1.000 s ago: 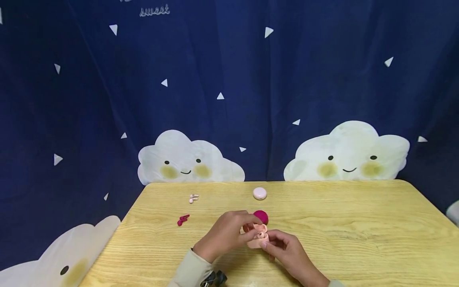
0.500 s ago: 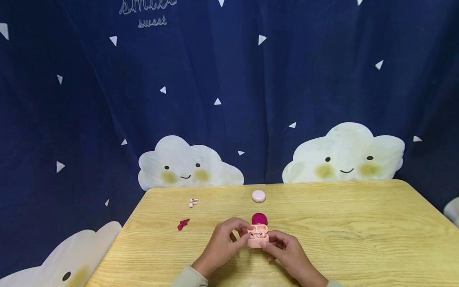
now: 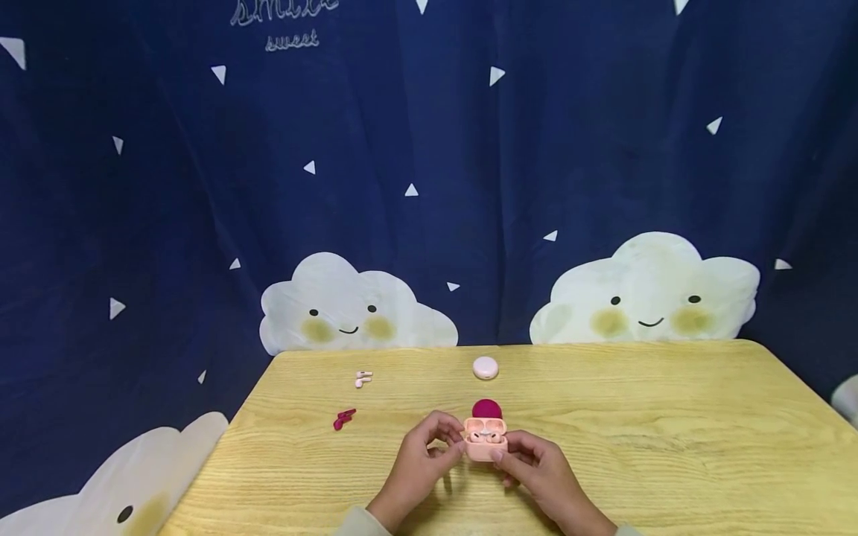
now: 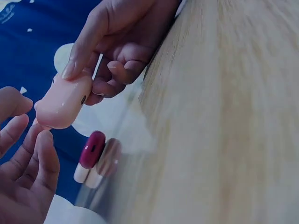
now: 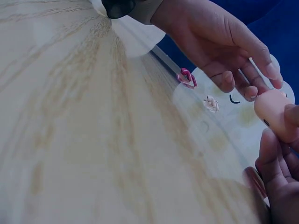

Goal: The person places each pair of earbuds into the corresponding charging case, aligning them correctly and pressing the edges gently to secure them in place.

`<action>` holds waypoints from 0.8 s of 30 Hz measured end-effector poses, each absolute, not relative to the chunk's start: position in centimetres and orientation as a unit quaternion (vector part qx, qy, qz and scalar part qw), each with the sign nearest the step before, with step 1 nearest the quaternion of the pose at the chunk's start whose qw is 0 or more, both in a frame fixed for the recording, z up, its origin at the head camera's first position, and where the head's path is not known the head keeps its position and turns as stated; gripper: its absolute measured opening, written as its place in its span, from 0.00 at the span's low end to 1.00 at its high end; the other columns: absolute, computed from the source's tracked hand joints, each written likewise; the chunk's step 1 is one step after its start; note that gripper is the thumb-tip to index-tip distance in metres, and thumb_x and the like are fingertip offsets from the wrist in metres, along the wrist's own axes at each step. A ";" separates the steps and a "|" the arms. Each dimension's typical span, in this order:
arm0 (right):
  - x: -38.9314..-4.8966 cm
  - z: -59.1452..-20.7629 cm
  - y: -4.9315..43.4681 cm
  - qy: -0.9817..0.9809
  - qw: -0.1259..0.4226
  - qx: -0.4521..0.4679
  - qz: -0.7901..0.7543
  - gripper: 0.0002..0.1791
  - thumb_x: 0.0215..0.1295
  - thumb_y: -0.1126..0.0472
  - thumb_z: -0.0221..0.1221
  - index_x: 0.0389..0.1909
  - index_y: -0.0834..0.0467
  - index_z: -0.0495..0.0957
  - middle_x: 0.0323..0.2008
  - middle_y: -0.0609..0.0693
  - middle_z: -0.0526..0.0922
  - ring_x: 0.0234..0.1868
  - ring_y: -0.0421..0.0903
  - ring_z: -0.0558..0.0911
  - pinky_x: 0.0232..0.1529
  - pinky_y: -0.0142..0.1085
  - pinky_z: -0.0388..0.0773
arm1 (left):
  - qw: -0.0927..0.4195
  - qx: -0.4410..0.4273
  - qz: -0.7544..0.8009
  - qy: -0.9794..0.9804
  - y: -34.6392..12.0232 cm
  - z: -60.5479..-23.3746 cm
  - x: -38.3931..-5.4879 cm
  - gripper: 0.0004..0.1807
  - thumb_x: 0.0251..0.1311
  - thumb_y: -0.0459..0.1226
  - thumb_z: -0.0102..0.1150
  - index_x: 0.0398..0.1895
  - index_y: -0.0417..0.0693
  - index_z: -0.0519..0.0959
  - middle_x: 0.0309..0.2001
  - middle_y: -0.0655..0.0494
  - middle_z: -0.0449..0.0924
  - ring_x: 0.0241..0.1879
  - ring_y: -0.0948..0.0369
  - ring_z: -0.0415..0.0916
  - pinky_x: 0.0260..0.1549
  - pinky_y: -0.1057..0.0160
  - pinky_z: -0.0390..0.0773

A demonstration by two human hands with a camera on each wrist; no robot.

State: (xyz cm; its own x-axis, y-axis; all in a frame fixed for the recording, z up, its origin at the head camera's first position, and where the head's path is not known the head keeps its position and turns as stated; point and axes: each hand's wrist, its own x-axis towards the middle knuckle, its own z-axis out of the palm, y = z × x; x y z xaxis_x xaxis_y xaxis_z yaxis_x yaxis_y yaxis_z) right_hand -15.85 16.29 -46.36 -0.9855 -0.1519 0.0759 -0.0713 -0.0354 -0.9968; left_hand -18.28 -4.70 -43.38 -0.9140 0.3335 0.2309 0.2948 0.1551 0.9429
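A peach earbud case (image 3: 485, 450) stands with its lid up in the head view, two earbuds (image 3: 492, 438) seated in it. My right hand (image 3: 539, 473) grips its right side, thumb on the front, as the left wrist view also shows, with the case (image 4: 65, 100) held above the table. My left hand (image 3: 422, 461) has its fingertips right at the left edge of the case, fingers loosely bent. Behind the case lies a round magenta case (image 3: 487, 408), partly hidden by the raised lid.
Farther back on the wooden table (image 3: 637, 417) sits a round pale pink case (image 3: 485, 368). To the left lie a pair of magenta earbuds (image 3: 344, 419) and a pair of pale pink earbuds (image 3: 363, 378). A dark blue curtain (image 3: 375, 149) hangs behind.
My left hand has drawn back leftward from over the case to its left edge, uncovering both earbuds. The case has turned to face front; the right hand keeps its grip.
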 end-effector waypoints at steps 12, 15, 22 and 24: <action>-15.7 -46.2 16.1 0.707 0.039 -0.064 -0.703 0.19 0.63 0.60 0.63 0.48 0.71 0.77 0.37 0.57 0.82 0.32 0.44 0.82 0.31 0.38 0.82 | 0.106 0.196 0.735 0.640 -4.7 -46.7 -18.6 0.16 0.61 0.33 0.62 0.48 0.33 0.73 0.41 0.48 0.78 0.39 0.61 0.78 0.34 0.62 0.83; -15.8 -46.2 16.2 0.710 0.033 -0.072 -0.700 0.19 0.63 0.61 0.63 0.48 0.71 0.76 0.37 0.57 0.82 0.31 0.43 0.82 0.31 0.38 0.82 | 0.108 0.189 0.744 0.632 -4.5 -46.7 -18.7 0.16 0.60 0.32 0.63 0.48 0.32 0.73 0.41 0.48 0.78 0.39 0.61 0.78 0.35 0.61 0.83; -16.2 -46.3 16.2 0.710 0.043 -0.051 -0.702 0.20 0.62 0.59 0.64 0.48 0.71 0.77 0.37 0.58 0.82 0.32 0.44 0.82 0.33 0.37 0.82 | 0.113 0.184 0.749 0.627 -4.4 -46.8 -19.2 0.16 0.59 0.31 0.63 0.46 0.29 0.73 0.39 0.49 0.79 0.37 0.62 0.78 0.34 0.61 0.83; -16.2 -46.3 16.2 0.707 0.050 -0.057 -0.703 0.21 0.63 0.59 0.63 0.49 0.71 0.76 0.38 0.58 0.82 0.33 0.44 0.82 0.33 0.37 0.82 | 0.115 0.184 0.750 0.625 -4.5 -46.8 -19.2 0.16 0.59 0.31 0.63 0.46 0.29 0.72 0.38 0.49 0.79 0.37 0.62 0.79 0.34 0.61 0.83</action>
